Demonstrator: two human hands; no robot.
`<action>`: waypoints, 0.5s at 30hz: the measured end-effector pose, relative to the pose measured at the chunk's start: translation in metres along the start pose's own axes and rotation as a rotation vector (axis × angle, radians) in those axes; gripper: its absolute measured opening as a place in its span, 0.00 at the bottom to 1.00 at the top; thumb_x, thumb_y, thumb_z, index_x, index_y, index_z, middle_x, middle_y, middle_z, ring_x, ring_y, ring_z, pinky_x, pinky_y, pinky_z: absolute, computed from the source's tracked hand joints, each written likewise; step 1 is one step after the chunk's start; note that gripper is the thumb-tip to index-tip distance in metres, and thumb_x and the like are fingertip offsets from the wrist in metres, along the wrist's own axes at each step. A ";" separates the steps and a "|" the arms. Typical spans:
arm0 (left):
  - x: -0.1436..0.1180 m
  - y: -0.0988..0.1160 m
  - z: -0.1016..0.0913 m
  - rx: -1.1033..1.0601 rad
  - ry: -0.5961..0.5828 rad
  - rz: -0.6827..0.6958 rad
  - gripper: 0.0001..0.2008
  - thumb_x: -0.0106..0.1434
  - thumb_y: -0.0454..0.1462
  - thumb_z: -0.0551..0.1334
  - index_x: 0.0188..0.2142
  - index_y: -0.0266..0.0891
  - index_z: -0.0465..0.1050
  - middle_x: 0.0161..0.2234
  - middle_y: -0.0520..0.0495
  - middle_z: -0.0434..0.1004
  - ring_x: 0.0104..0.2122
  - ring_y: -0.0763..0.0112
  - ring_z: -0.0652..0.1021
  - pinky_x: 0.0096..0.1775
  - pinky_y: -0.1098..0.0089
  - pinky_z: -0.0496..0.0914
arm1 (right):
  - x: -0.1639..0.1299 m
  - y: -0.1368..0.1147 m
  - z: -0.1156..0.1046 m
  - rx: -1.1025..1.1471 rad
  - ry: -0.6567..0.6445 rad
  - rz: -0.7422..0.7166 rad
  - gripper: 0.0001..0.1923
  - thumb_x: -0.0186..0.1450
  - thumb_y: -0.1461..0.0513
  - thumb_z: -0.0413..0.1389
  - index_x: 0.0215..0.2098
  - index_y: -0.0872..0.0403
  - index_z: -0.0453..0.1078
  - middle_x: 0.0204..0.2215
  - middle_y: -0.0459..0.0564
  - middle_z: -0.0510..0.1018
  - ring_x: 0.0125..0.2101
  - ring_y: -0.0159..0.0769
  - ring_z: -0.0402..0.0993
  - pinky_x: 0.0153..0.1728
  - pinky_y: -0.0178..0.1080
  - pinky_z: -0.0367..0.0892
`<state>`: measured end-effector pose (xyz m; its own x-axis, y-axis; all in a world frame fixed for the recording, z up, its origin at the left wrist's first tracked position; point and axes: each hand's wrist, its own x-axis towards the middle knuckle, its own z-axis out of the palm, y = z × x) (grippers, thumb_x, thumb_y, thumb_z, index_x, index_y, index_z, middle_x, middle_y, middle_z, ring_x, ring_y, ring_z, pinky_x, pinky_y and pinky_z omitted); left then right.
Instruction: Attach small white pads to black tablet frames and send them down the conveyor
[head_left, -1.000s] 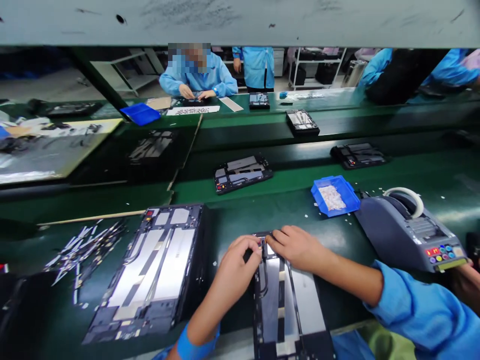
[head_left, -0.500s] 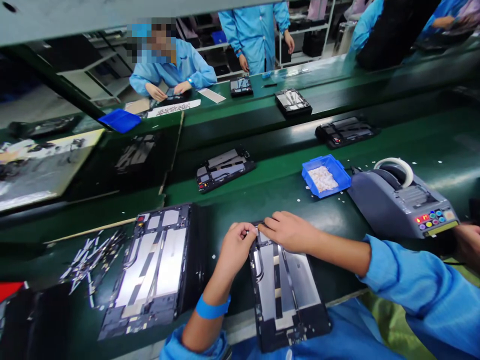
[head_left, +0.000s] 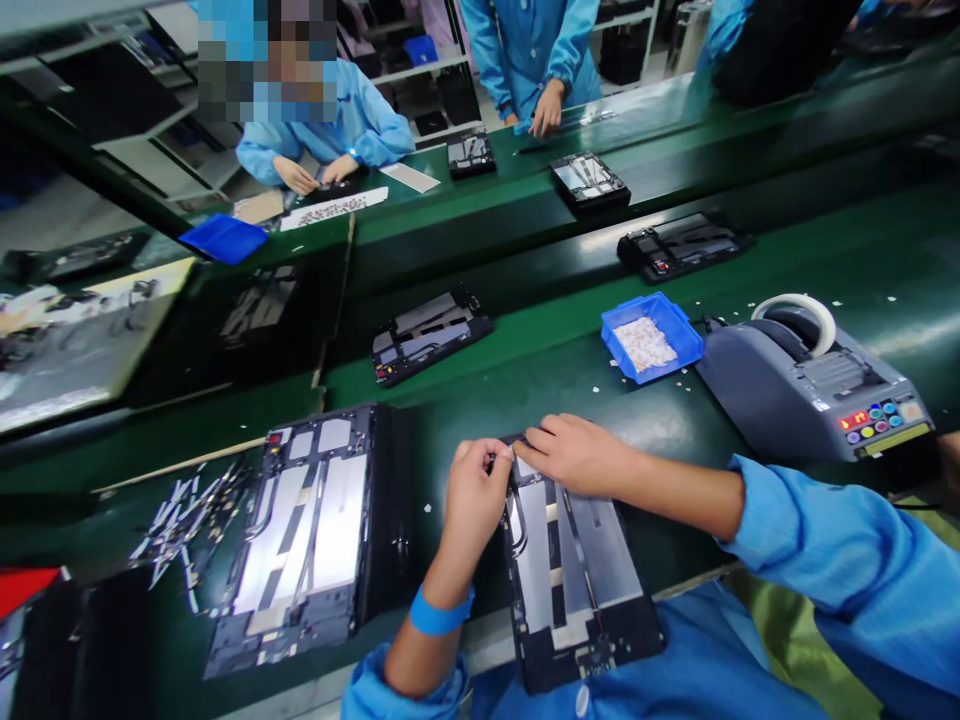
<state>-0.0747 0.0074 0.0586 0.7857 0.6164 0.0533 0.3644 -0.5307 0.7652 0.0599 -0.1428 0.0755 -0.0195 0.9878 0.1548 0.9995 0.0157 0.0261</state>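
Note:
An opened tablet (head_left: pixel 615 560) with silvery panels and dark flex cables lies in front of me, its lower end at the bench's near edge. At its top left corner, my left hand (head_left: pixel 478 492) is closed, thumb and forefinger pinched together. My right hand (head_left: pixel 574 457) lies over the top edge, its bent fingertips meeting the left fingertips. Whatever is between the fingers is too small and hidden to make out. To the left, a stack of opened tablets (head_left: pixel 341 525) stands beside a heap of thin strips (head_left: pixel 184 520).
A blue bin (head_left: pixel 679 335) of small whitish pieces stands beyond my hands, beside a grey tape dispenser (head_left: pixel 810 390). Further opened tablets (head_left: pixel 431 335) lie along the green bench (head_left: pixel 480 410). Across it, one person sits working and another stands (head_left: pixel 525 50).
My view has shifted slightly. Both my hands stay at the tablet's top edge, with little finger movement. The standing person across the bench has brought a hand down to the bench top.

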 end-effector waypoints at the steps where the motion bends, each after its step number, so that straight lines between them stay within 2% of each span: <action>1: -0.001 0.001 0.001 0.005 0.007 0.007 0.09 0.66 0.41 0.59 0.32 0.43 0.74 0.33 0.47 0.71 0.37 0.60 0.73 0.41 0.62 0.67 | 0.000 0.000 0.000 -0.001 0.001 0.000 0.14 0.75 0.66 0.49 0.57 0.59 0.68 0.43 0.56 0.75 0.40 0.44 0.66 0.38 0.44 0.62; 6: -0.005 0.002 0.007 0.002 0.076 0.007 0.06 0.66 0.40 0.59 0.33 0.43 0.71 0.32 0.49 0.69 0.36 0.62 0.72 0.40 0.64 0.67 | 0.000 -0.001 -0.001 0.021 -0.003 0.007 0.15 0.76 0.66 0.48 0.58 0.60 0.68 0.43 0.57 0.75 0.40 0.44 0.66 0.38 0.44 0.62; 8: -0.005 0.001 0.010 -0.044 0.111 -0.054 0.04 0.64 0.40 0.61 0.36 0.43 0.70 0.32 0.51 0.67 0.33 0.64 0.70 0.37 0.65 0.66 | 0.000 -0.001 -0.001 0.029 -0.008 0.013 0.14 0.76 0.66 0.48 0.57 0.60 0.68 0.43 0.57 0.75 0.40 0.43 0.66 0.38 0.44 0.62; 10: -0.002 -0.001 0.013 -0.117 0.129 -0.130 0.07 0.61 0.39 0.62 0.39 0.43 0.67 0.30 0.54 0.64 0.30 0.67 0.69 0.34 0.68 0.65 | 0.000 -0.001 -0.001 0.024 -0.008 0.014 0.14 0.76 0.66 0.48 0.57 0.59 0.69 0.44 0.57 0.75 0.40 0.44 0.66 0.38 0.44 0.62; 15: 0.008 -0.008 0.018 -0.285 0.081 -0.216 0.10 0.56 0.34 0.62 0.39 0.42 0.65 0.28 0.57 0.59 0.28 0.72 0.66 0.31 0.72 0.62 | -0.001 0.000 0.002 0.010 -0.007 0.004 0.15 0.76 0.66 0.48 0.58 0.59 0.68 0.44 0.57 0.76 0.40 0.44 0.66 0.39 0.44 0.62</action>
<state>-0.0624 0.0065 0.0410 0.6596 0.7465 -0.0876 0.3552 -0.2068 0.9116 0.0599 -0.1436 0.0734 -0.0152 0.9889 0.1476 0.9998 0.0131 0.0152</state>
